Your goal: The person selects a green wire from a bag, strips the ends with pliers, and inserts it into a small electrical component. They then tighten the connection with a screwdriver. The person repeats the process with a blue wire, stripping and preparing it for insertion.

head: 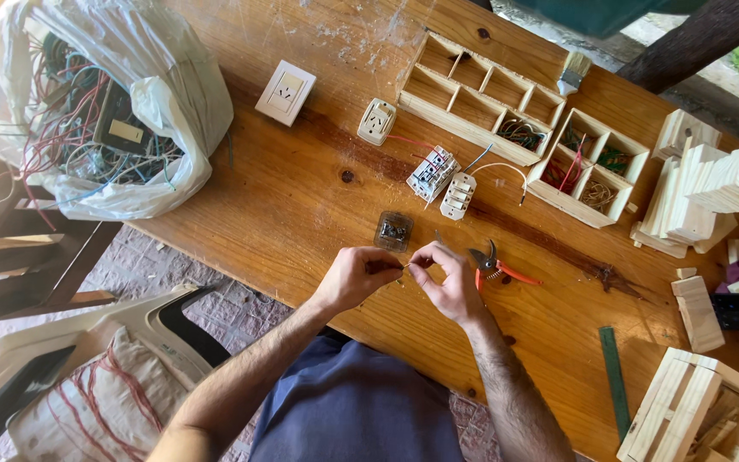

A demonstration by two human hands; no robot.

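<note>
Both hands (404,275) pinch thin wire (404,266) between them, near cutters (496,267).

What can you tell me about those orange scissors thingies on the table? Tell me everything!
They are small pruning shears with orange handles and dark, curved metal blades. The blades look slightly parted and point up the table; the handles splay out toward the right. They lie flat on the wooden table, just beside the person's right hand, which does not hold them. Both hands pinch something thin between them instead. Nothing else seems to touch the shears.
</note>
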